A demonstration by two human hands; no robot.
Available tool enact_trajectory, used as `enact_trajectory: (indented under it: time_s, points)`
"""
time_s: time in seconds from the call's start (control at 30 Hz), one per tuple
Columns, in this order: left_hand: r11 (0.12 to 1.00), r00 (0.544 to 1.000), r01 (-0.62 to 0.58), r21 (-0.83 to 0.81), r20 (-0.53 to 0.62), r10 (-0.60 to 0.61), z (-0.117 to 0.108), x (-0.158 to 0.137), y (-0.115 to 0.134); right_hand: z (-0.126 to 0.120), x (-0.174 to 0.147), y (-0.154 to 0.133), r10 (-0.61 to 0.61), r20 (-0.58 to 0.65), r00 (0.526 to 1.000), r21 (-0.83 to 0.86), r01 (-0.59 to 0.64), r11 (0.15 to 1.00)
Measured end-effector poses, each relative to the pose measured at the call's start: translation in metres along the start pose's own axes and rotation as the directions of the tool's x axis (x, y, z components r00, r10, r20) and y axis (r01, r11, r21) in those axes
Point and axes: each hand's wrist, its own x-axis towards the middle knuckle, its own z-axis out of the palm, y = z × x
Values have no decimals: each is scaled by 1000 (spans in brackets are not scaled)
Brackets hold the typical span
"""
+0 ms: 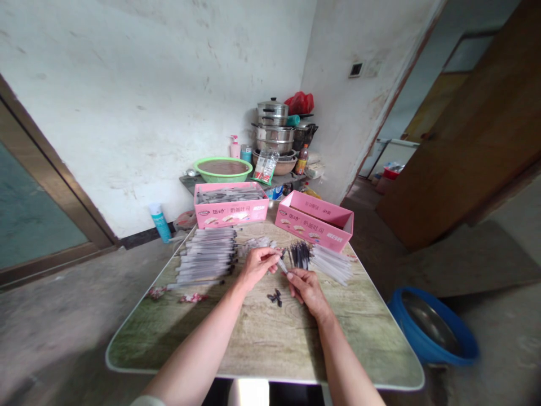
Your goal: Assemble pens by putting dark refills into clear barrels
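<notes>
Head view shows the left hand [257, 267] and the right hand [311, 291] meeting above the table [262, 344], with one slim pale piece [282, 266] pinched between them; the step in hand, as I judge it, is two-handed work on this single piece; the next move seems to call for light, even pressure from both thumbs and fingertips, with the ends held in line.

The piece slants from the left fingertips, at its far end, to the right fingertips, at its near end; both hands grasp it, thumb against finger; those fingers hide its ends, so I cannot tell whether a dark part is fitted there.

Small black pieces [276, 298] lie just nearer than the held piece, between the forearms; a dark bundle [300, 255] lies just beyond the right hand, with a fan of pale tubes [332, 264] beside it; a row of pale lengths with dark ends [206, 257] lies left of the left hand; farther off stand the left pink box [230, 215], holding many slender pieces, and the right pink box [310, 230], set at an angle.
</notes>
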Motion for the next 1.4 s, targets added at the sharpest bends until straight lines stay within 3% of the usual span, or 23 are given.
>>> enact_trajectory:
  time_s: [0.17, 0.3, 0.5, 0.73, 0.8, 0.87, 0.93, 0.97, 1.03, 1.1, 1.17, 1.2, 1.27, 1.33, 1.4]
  points:
    - [999, 998, 39, 13, -57, -38, 5, 4, -19, 0, 1, 0, -31, 14, 999, -74, 32, 997]
    - [998, 994, 47, -49, -98, -52, 16, 3, -20, 0, 0, 1, -20, -2, 1000, -36, 20, 999]
    - [995, 999, -35, -94, -12, 34, 23, -3, -14, -1, -4, -1, 46, -1, 999, 145, -46, 988]
    - [999, 999, -25, -36, 34, 26, 17, -2, -8, 0, -1, -1, 76, -2, 997, 148, -75, 986]
    - [997, 998, -53, -49, -21, 52, 9, 1, -1, -1, 1, 0, 71, -25, 997, 146, -67, 987]
    - [991, 977, -115, -63, -185, 102, -7, 6, 6, -2, 2, 1, 56, -95, 994, 179, -38, 983]
    - [979, 891, -200, -37, -423, 166, -33, 10, 12, -4, 3, 2, 43, -179, 983, 219, -3, 976]
    - [972, 815, -236, 3, -545, 199, -49, 12, 13, -4, 3, 2, 39, -204, 978, 232, 9, 973]
    - [964, 615, -225, 139, -748, 251, -84, 12, 13, -5, 3, 2, 37, -213, 976, 237, 15, 971]
    - [948, 396, -103, 302, -862, 317, -117, 8, 12, -5, 4, 2, 39, -211, 977, 232, 11, 973]
    - [896, 274, 81, 436, -874, 401, -141, 1, 11, -5, 4, 3, 43, -231, 972, 227, 11, 974]
    - [869, 239, 169, 465, -875, 422, -148, -2, 12, -5, 5, 3, 44, -252, 967, 223, 14, 975]
    - [819, 219, 315, 480, -876, 429, -154, -8, 14, -5, 5, 3, 43, -307, 951, 206, 23, 978]
    - [775, 228, 413, 477, -879, 419, -152, -12, 15, -8, 5, 4, 22, -395, 918, 148, 40, 988]
    - [731, 249, 475, 489, -872, 422, -151, -13, 15, -15, 3, 4, -53, -523, 851, -9, 57, 998]
